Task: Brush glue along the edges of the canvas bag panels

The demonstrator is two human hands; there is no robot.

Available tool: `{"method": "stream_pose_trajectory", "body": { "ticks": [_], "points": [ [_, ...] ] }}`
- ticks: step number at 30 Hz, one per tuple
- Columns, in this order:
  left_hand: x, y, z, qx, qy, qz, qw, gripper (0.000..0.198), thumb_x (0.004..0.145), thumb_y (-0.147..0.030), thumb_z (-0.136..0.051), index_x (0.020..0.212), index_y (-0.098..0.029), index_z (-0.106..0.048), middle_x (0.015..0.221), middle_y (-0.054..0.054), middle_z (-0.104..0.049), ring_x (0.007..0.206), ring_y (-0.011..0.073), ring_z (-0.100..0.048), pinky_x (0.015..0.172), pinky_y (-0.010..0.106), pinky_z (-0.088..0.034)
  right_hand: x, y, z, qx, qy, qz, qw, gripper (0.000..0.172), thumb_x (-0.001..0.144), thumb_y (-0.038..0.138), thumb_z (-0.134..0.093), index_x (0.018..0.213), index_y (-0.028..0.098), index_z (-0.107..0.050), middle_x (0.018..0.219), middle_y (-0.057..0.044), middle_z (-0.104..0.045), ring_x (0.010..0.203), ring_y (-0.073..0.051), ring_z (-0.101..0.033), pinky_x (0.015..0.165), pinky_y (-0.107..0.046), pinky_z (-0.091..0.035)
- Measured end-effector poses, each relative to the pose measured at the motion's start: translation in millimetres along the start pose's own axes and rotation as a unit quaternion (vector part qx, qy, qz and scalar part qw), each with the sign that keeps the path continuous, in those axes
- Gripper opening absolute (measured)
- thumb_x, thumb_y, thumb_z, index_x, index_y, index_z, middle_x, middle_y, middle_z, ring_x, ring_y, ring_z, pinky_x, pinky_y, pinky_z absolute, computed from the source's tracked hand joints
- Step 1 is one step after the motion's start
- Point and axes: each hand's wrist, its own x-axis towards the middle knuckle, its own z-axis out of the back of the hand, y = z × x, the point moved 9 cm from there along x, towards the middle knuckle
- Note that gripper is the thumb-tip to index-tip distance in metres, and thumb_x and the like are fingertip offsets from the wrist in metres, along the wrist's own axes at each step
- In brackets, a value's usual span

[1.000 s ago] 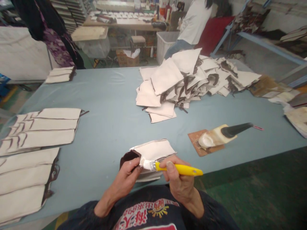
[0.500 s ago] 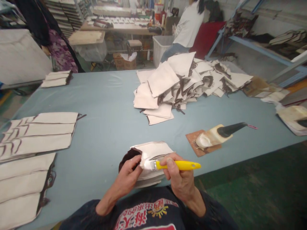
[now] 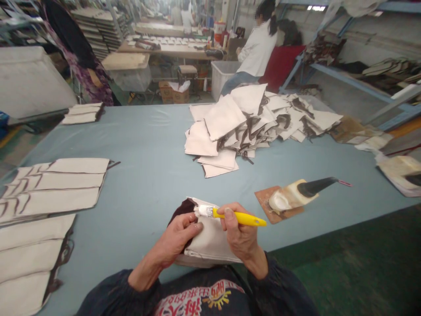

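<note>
In my right hand (image 3: 239,228) is a flat paintbrush (image 3: 241,217) with a yellow handle, pinched near its metal collar. Its white-coated bristles touch the dark edge of a cream fabric pouch (image 3: 213,237) near the table's front edge. My left hand (image 3: 180,232) pinches that pouch at its dark brown opening, fingers closed on the cloth just below the bristles. To the right, a cut-open plastic container (image 3: 286,197) with white paste in its mouth and a black handle lies on a brown board (image 3: 263,199).
A loose heap of cream pouches (image 3: 226,118) covers the table's far side. Overlapping rows of pouches (image 3: 66,180) lie at the left, with more (image 3: 29,259) in front of them. Beyond the table are a person in white (image 3: 259,52) and another in dark clothes (image 3: 79,52).
The brush has moved up and slightly left, from the middle of the pouch's opening to its far corner. The pouch has been turned, so its cream face shows more. My left hand still grips it.
</note>
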Motion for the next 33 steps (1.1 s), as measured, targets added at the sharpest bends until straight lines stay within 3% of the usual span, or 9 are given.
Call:
{"method": "stream_pose_trajectory", "body": {
  "ticks": [7,12,17,20,26,30,33],
  "points": [
    [-2,5,11.7,-0.008,-0.033,0.004,0.999,0.035,0.078,-0.042,-0.079,0.097,-0.013,-0.075,0.071,0.002,-0.071,0.062,0.0114,-0.058,0.057,0.019,-0.042,-3,13,29,-0.026,-0.064,0.046,0.997,0.034,0.104,0.039,-0.048,0.083,0.021,-0.069,0.052,0.005,-0.054,0.044,-0.012,-0.050,0.047,-0.025,-0.043],
    [0,1,10.3,-0.019,-0.024,0.000,1.000,0.033,0.077,-0.042,-0.080,0.092,-0.013,-0.074,0.071,0.001,-0.071,0.058,0.0097,-0.057,0.056,0.018,-0.042,-4,31,13,-0.076,0.002,0.121,0.990,0.034,0.102,0.037,-0.048,0.080,0.023,-0.069,0.052,0.003,-0.055,0.043,-0.013,-0.051,0.049,-0.027,-0.046],
    [1,3,8.9,-0.022,-0.021,0.012,0.999,0.036,0.077,-0.043,-0.080,0.095,-0.012,-0.076,0.071,0.003,-0.073,0.059,0.0110,-0.060,0.057,0.019,-0.044,0,35,14,-0.081,-0.026,0.128,0.988,0.027,0.100,0.030,-0.049,0.082,0.023,-0.068,0.056,0.002,-0.060,0.046,-0.014,-0.055,0.050,-0.027,-0.047],
    [1,3,8.9,-0.030,-0.014,0.004,0.999,0.034,0.079,-0.040,-0.079,0.097,-0.012,-0.076,0.073,0.004,-0.073,0.063,0.0119,-0.062,0.060,0.019,-0.047,-1,41,9,-0.094,-0.005,0.149,0.984,0.026,0.099,0.028,-0.050,0.080,0.023,-0.067,0.057,0.002,-0.062,0.049,-0.015,-0.059,0.054,-0.028,-0.050],
    [-2,6,13.7,-0.040,-0.024,0.003,0.999,0.031,0.077,-0.040,-0.082,0.089,-0.013,-0.074,0.070,0.002,-0.071,0.060,0.0103,-0.060,0.057,0.018,-0.044,5,21,19,-0.086,-0.064,0.100,0.989,0.020,0.101,0.027,-0.050,0.093,0.021,-0.069,0.061,0.002,-0.065,0.051,-0.014,-0.061,0.054,-0.026,-0.051],
    [-2,4,13.1,-0.046,-0.029,0.005,0.999,0.035,0.073,-0.040,-0.085,0.091,-0.012,-0.074,0.072,0.002,-0.073,0.060,0.0109,-0.061,0.057,0.018,-0.045,8,7,-2,-0.132,-0.007,0.102,0.986,0.019,0.102,0.026,-0.052,0.110,0.020,-0.068,0.093,-0.007,-0.076,0.082,-0.019,-0.073,0.076,-0.029,-0.057],
    [1,3,12.1,-0.046,-0.016,0.005,0.999,0.039,0.073,-0.040,-0.085,0.098,-0.011,-0.077,0.078,0.005,-0.076,0.062,0.0119,-0.063,0.060,0.019,-0.047,9,-8,-18,-0.140,0.016,0.081,0.987,0.023,0.104,0.027,-0.047,0.109,0.019,-0.068,0.098,-0.008,-0.076,0.088,-0.020,-0.073,0.079,-0.030,-0.056]
  ]
}}
